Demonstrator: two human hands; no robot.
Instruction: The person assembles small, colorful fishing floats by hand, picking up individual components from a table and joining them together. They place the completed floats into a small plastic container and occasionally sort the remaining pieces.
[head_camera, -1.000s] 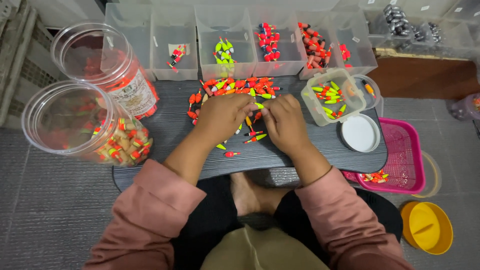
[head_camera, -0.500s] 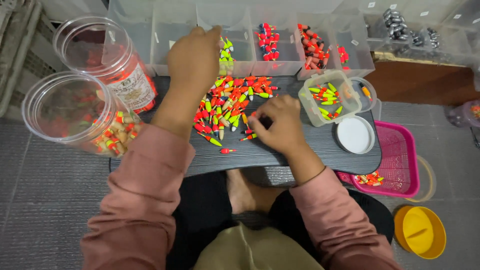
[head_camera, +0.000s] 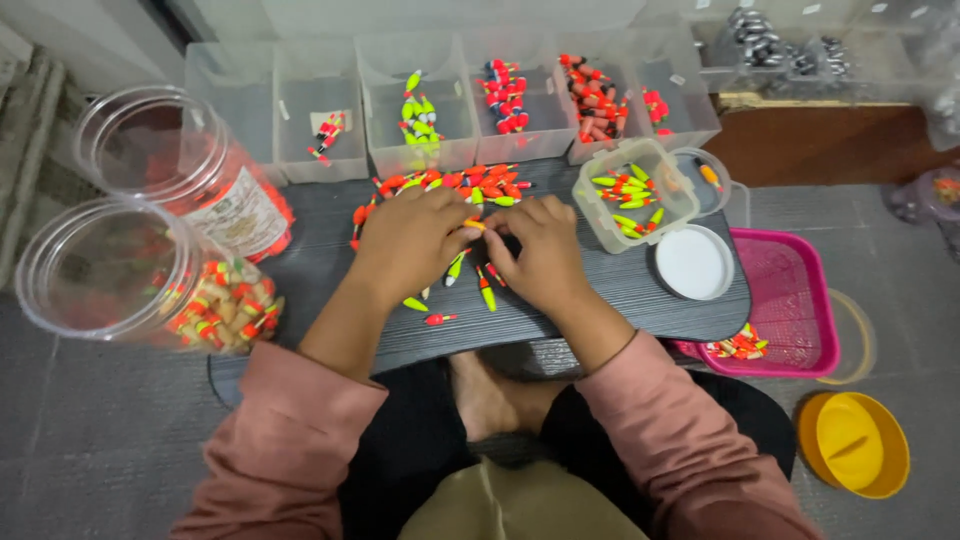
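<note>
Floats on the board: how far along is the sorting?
Done: small batches sit in the clear bins, sorted by colour. In hand: left hand and right hand meet over the floats piled on the dark board. Left: most of that pile, a few strays near the hands, and two jars with more inside.

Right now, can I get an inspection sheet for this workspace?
Surface: dark woodgrain board across the lap.
Job's things: pile of small red, orange and green floats; loose ones by the hands.
Clutter: two clear jars; row of clear bins; small tub; white lid; pink tray; yellow lid.
Grippers: left hand and right hand together on the floats; fingers' grip unclear.
Cables: nothing seen.
Surroundings: grey floor.
</note>
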